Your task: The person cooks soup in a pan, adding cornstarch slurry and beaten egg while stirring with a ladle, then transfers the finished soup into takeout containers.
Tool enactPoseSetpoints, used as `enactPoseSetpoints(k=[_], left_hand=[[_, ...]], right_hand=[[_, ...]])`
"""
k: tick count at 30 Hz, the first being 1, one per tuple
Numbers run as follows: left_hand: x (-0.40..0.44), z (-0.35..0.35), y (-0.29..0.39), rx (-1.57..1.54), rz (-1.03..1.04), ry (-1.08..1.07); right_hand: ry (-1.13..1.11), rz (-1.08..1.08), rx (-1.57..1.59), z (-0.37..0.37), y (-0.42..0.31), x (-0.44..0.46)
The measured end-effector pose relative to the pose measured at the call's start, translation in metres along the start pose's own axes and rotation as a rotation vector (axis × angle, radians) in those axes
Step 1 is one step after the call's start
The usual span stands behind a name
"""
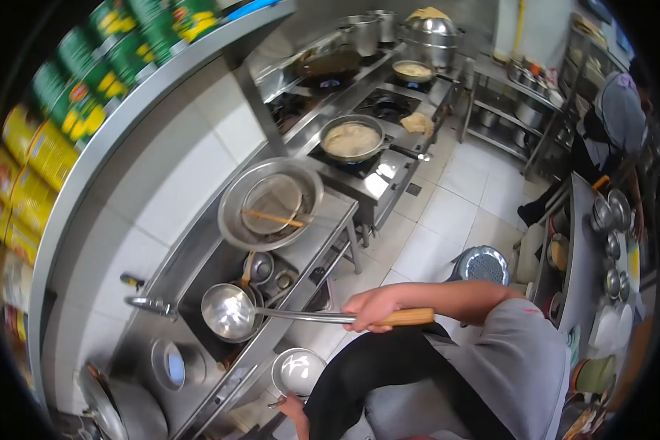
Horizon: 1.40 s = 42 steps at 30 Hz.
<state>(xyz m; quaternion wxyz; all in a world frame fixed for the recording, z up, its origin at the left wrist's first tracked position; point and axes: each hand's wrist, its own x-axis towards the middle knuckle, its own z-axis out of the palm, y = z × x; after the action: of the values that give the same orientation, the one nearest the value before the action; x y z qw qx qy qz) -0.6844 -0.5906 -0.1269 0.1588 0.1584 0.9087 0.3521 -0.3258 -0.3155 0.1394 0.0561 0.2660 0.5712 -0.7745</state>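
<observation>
My right hand (374, 308) is wrapped round the wooden-handled end of a large steel ladle (229, 305). The ladle's bowl hangs over the sink (196, 304), its long shaft reaching across the counter's front edge. Low in the view, my left hand (295, 412) is closed at the lower edge of a light, shiny round bowl (298, 372); its fingers are only partly visible. A thin metal piece sticks out beside that hand. Within the sink, partly under the ladle, a smaller ladle (258, 268) and other metalware lie together.
A wide steel basin (231, 227) with a strainer and a wooden stick stands beyond the sink. Pans of liquid (352, 139) sit on the stove. Cans line the shelf (136, 117) at upper left. A blue-grey stool (482, 265) stands on the floor; another person (612, 110) is at far right.
</observation>
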Motion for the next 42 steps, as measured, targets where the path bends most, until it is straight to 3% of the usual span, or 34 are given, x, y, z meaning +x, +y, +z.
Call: enactPoseSetpoints(k=[4, 8, 9, 10, 12, 14, 17, 19, 20, 23, 25, 26, 27, 32, 34, 36, 39, 42], left_hand=[[-0.026, 0.064, 0.063, -0.029, 0.058, -0.218], [-0.044, 0.168, 0.084, -0.288, 0.123, -0.494], [-0.068, 0.19, 0.106, -0.432, -0.018, -0.426], [-0.083, 0.21, 0.129, -0.425, -0.02, -0.438], [-0.141, 0.226, 0.218, -0.12, 0.144, -0.529], [-0.144, 0.291, 0.23, -0.054, 0.412, -0.664], [-0.147, 0.406, 0.258, 0.055, 0.838, -0.7], [-0.18, 0.444, 0.301, 0.123, 0.679, -0.751], [-0.206, 0.458, 0.346, 0.15, 0.461, -0.799], [-0.235, 0.536, 0.399, 0.045, 0.792, -1.021], [-0.268, 0.574, 0.447, -0.133, 0.635, -1.069], [-0.306, 0.558, 0.501, -0.241, 0.423, -1.096], [-0.332, 0.553, 0.543, -0.227, 0.374, -1.113], [-0.373, 0.639, 0.637, -0.272, 0.359, -1.223], [-0.385, 0.667, 0.678, -0.154, 0.389, -1.142], [-0.394, 0.692, 0.714, -0.262, 0.326, -1.123], [-0.396, 0.705, 0.764, -0.152, 0.432, -1.054], [-0.389, 0.736, 0.799, -0.129, 0.381, -0.99]], right_hand=[[-0.002, 0.044, 0.104, -0.04, 0.012, -0.126], [0.092, 0.049, 0.186, -0.085, 0.04, -0.249], [0.147, 0.058, 0.227, -0.094, 0.045, -0.279], [0.198, 0.068, 0.273, -0.101, 0.053, -0.305], [0.258, 0.08, 0.33, -0.112, 0.075, -0.351], [0.398, 0.045, 0.465, -0.12, 0.094, -0.391], [0.525, -0.002, 0.596, -0.127, 0.119, -0.44], [0.705, -0.063, 0.727, -0.128, 0.131, -0.455], [0.698, -0.052, 0.725, -0.133, 0.14, -0.46], [0.966, -0.111, 0.796, -0.15, 0.164, -0.472], [1.055, -0.079, 0.789, -0.168, 0.177, -0.474], [1.157, -0.063, 0.787, -0.18, 0.182, -0.476], [1.224, -0.051, 0.772, -0.194, 0.184, -0.477], [1.327, -0.059, 0.838, -0.285, 0.193, -0.497], [1.372, -0.053, 0.82, -0.337, 0.188, -0.51], [1.39, 0.054, 0.804, -0.393, 0.167, -0.524], [1.331, 0.066, 0.91, -0.471, 0.133, -0.542], [1.258, 0.093, 0.841, -0.536, 0.126, -0.559]])
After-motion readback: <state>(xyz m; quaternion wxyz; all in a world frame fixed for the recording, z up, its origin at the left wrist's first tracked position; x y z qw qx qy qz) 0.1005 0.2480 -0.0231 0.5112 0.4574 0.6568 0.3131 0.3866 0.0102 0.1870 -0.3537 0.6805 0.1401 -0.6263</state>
